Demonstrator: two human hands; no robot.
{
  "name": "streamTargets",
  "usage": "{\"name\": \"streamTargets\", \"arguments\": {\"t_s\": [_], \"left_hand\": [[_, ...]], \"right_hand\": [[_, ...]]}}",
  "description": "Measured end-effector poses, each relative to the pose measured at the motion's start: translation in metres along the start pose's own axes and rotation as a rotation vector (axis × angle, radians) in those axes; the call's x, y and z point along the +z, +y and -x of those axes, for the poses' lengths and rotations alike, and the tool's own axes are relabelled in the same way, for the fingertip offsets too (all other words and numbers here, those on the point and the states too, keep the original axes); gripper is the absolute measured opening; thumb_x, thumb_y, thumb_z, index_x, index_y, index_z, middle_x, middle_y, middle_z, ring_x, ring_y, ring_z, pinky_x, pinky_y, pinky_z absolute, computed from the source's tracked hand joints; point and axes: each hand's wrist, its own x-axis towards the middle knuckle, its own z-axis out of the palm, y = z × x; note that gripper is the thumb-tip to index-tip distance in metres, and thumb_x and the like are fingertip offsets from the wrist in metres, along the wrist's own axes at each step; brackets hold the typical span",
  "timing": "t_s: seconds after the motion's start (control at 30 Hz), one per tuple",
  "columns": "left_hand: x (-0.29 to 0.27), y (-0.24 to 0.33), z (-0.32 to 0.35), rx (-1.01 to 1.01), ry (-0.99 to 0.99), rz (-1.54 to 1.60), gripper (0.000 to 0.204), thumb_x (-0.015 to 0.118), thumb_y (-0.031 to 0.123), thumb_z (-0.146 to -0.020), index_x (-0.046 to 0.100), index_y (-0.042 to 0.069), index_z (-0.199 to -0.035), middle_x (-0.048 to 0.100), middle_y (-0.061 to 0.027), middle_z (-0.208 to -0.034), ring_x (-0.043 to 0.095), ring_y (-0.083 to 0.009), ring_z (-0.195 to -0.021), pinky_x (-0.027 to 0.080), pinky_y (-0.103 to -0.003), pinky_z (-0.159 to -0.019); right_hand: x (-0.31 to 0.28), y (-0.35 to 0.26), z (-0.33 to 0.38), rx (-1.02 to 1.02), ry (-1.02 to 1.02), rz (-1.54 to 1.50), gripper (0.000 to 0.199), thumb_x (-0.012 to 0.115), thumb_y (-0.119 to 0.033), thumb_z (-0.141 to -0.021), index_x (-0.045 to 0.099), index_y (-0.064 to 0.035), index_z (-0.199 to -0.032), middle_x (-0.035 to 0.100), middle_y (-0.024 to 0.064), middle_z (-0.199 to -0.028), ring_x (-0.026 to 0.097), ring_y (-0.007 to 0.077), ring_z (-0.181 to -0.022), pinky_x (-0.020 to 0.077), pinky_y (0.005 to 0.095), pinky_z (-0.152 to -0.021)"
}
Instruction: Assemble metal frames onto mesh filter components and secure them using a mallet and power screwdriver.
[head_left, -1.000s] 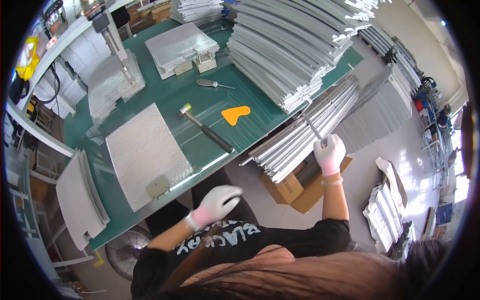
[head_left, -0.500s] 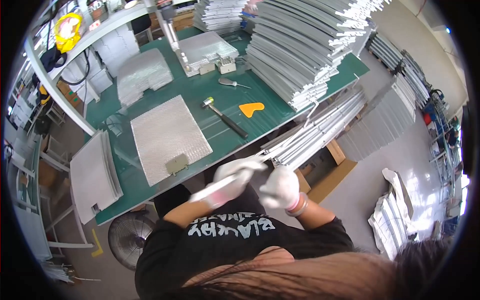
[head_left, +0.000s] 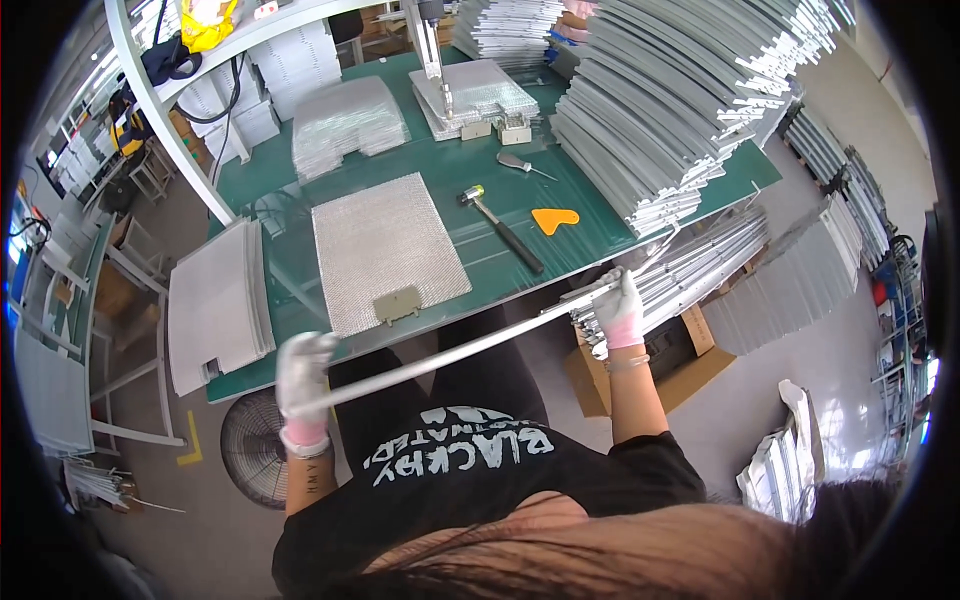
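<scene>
Handling step, I judge: my right hand (head_left: 622,305) pinches a long slim white strip (head_left: 450,357) before the near edge of the green tabletop (head_left: 480,255); left hand (head_left: 303,378) blurred, grip I cannot tell; level support seems needed next.

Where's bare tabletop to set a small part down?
Bare green tabletop shows between mesh sheet and hammer, and between screwdriver and orange scraper. Crowded: right side, with tall panel stack; left end, with white panels. The held white strip crosses in front.
</scene>
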Motion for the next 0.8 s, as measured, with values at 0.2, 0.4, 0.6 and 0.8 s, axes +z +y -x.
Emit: {"name": "streamTargets", "arguments": {"t_s": [0.2, 0.4, 0.6, 0.8], "left_hand": [[0.102, -0.054, 0.018, -0.009, 0.068, 0.142, 0.059, 0.049, 0.052, -0.095, 0.050, 0.001, -0.126, 0.055, -0.0173, -0.126, 0.052, -0.0325, -0.120, 0.037, -0.047, -0.108], [0.059, -0.010, -0.008, -0.032, 0.136, 0.482, 0.065, 0.025, 0.064, -0.097, 0.053, 0.008, -0.080, 0.049, -0.0033, -0.060, 0.054, -0.0218, -0.064, 0.049, -0.038, -0.070], [-0.035, -0.023, 0.014, -0.287, 0.007, -0.188, 0.080, 0.021, 0.067, -0.096, 0.059, 0.000, -0.076, 0.053, -0.0053, -0.054, 0.043, -0.0100, -0.040, 0.037, -0.023, -0.040], [-0.014, -0.061, 0.066, -0.402, -0.227, -0.144, 0.081, 0.035, 0.075, -0.088, 0.061, -0.001, -0.077, 0.054, -0.0034, -0.056, 0.047, -0.0097, -0.044, 0.039, -0.024, -0.045]], "right_hand": [[0.057, 0.071, 0.060, 0.184, -0.073, 0.048, 0.019, 0.054, -0.024, -0.097, 0.056, -0.0072, -0.105, 0.060, 0.0078, -0.102, 0.056, 0.0247, -0.100, 0.0457, 0.0409, -0.092], [0.063, 0.027, 0.067, 0.064, -0.043, -0.046, 0.022, 0.055, -0.023, -0.091, 0.053, -0.0045, -0.103, 0.057, 0.0086, -0.095, 0.054, 0.0240, -0.091, 0.0458, 0.0409, -0.087], [0.106, -0.070, 0.075, -0.419, 0.144, 0.112, 0.022, 0.052, -0.029, -0.097, 0.052, -0.0096, -0.087, 0.049, -0.0006, -0.074, 0.048, 0.0111, -0.068, 0.0431, 0.0248, -0.062], [0.178, -0.023, 0.076, -0.409, -0.247, 0.318, 0.027, 0.049, -0.036, -0.100, 0.048, -0.0136, -0.085, 0.041, -0.0044, -0.070, 0.036, 0.0083, -0.057, 0.0339, 0.0240, -0.055]]}}
